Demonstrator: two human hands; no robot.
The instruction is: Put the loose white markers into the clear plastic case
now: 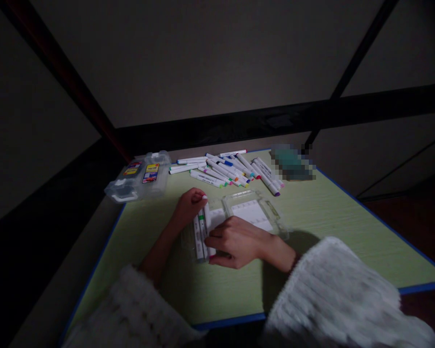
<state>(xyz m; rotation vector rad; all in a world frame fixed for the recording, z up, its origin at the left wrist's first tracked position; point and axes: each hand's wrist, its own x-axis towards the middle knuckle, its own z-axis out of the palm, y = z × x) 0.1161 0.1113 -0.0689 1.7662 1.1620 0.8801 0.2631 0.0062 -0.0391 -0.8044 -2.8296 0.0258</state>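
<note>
A clear plastic marker case [280,223] lies opened out flat on the table in front of me. Several white markers [198,237] rest side by side in its left half, one of them with a green band. My left hand [189,207] pinches the far end of a white marker [207,215] over that half. On the near end of the same marker, by its pink tip, the fingers of my right hand [237,243] are closed. The right hand covers part of the case. White inserts [252,215] show inside it.
Behind the case lies a loose pile of white markers [223,169] with coloured ends. Two clear cases with labels [151,173] sit at the back left edge. A pixelated greenish object [292,162] is at the back right. The pale green table [333,232] has a blue rim.
</note>
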